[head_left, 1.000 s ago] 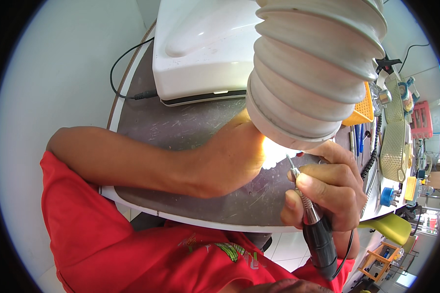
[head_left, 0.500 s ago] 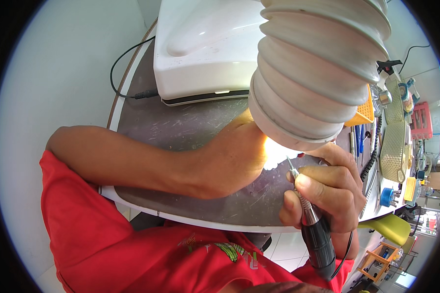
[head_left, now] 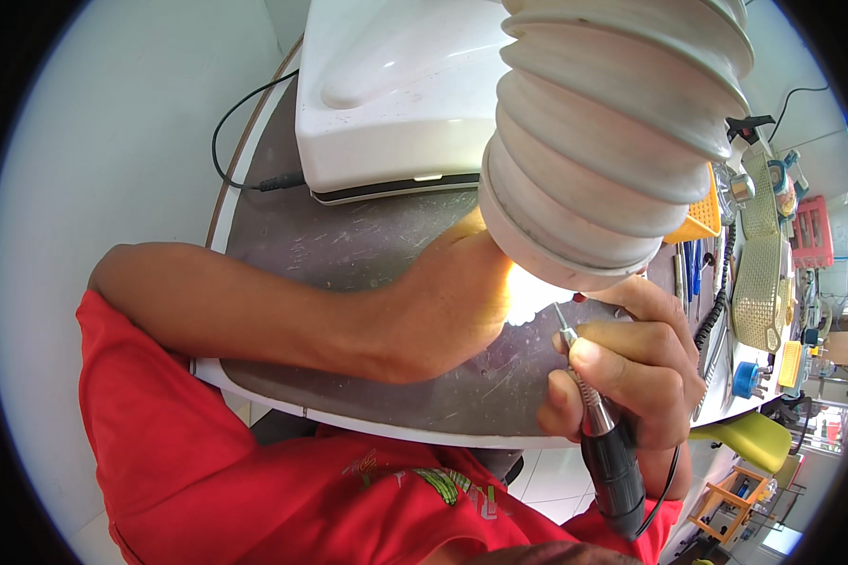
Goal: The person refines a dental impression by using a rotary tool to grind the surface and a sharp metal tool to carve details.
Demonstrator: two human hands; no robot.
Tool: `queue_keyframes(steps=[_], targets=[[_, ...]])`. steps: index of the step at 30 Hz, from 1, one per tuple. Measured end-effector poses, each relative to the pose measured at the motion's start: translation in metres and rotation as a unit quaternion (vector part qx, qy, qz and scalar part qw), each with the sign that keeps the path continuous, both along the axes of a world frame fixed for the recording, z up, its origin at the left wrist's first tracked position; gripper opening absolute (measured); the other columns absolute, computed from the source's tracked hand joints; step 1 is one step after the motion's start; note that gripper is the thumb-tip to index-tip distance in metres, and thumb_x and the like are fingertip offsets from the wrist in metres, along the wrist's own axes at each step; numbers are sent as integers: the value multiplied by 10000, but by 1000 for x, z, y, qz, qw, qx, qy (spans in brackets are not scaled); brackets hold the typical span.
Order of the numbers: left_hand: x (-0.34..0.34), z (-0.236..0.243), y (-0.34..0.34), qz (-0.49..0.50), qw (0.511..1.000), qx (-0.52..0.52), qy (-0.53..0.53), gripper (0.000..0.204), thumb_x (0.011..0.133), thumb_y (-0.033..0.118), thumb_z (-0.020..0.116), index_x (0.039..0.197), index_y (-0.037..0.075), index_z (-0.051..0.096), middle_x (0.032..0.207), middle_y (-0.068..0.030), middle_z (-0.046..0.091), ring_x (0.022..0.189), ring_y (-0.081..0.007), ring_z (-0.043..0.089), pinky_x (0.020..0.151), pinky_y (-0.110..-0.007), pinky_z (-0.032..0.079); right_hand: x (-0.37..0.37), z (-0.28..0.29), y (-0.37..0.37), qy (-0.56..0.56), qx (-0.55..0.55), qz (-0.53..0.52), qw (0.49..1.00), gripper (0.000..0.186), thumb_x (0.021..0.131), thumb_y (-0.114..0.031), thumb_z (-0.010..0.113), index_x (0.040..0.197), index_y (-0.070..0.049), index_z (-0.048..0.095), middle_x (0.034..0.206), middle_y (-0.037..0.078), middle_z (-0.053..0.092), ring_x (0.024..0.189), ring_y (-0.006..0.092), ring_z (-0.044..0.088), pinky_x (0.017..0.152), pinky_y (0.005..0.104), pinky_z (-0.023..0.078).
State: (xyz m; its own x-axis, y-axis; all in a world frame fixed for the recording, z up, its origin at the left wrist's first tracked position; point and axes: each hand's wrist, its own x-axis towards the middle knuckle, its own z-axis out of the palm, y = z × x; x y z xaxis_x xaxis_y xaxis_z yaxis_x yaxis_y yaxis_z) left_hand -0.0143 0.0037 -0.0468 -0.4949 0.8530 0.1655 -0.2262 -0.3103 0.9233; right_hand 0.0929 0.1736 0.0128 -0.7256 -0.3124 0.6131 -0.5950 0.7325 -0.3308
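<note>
My right hand [head_left: 636, 367] grips a black and silver rotary handpiece [head_left: 612, 461], pen-fashion, its thin bit pointing up and away from me. Close by the bit's tip is a glaring white piece with a lumpy lower edge [head_left: 530, 303]; light washes out its detail. My left hand [head_left: 457, 301] is closed about this piece from the left, though its fingers are hidden by the hand itself and a white ribbed hose [head_left: 612, 141]. Whether the bit touches the piece, I cannot tell. A small red spot shows beside the right fingers.
A white machine housing [head_left: 396, 141] stands at the back of the scratched grey desk [head_left: 349, 221], a black cable [head_left: 219, 141] at its left. To the right are an orange basket [head_left: 702, 217], slim tools, a coiled cord, cream baskets [head_left: 758, 292] and a blue-topped jar [head_left: 746, 379]. Beyond stands a yellow-green chair [head_left: 754, 441].
My left hand and the white piece have shifted very slightly left and up. The right hand and handpiece keep nearly the same place.
</note>
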Motion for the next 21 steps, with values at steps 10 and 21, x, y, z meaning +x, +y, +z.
queue_keyframes(steps=[10, 21], targets=[[-1, -6, -3, 24, 999, 23, -7, 360, 1029, 188, 515, 1312, -28, 566, 1330, -127, 598, 1200, -182, 560, 994, -327, 458, -2, -3, 0, 5, -3, -6, 1000, 274, 879, -155, 757, 1061, -88, 563, 817, 80, 657, 902, 342, 687, 777, 417, 566], [-3, -14, -1, 64, 994, 21, 90, 312, 969, 10, 579, 1281, -9, 588, 1279, -100, 627, 1113, -170, 600, 856, -292, 499, -1, 0, -2, 3, -3, -18, 1000, 271, 880, -147, 755, 1069, -82, 572, 824, 91, 664, 912, 348, 690, 797, 432, 560]])
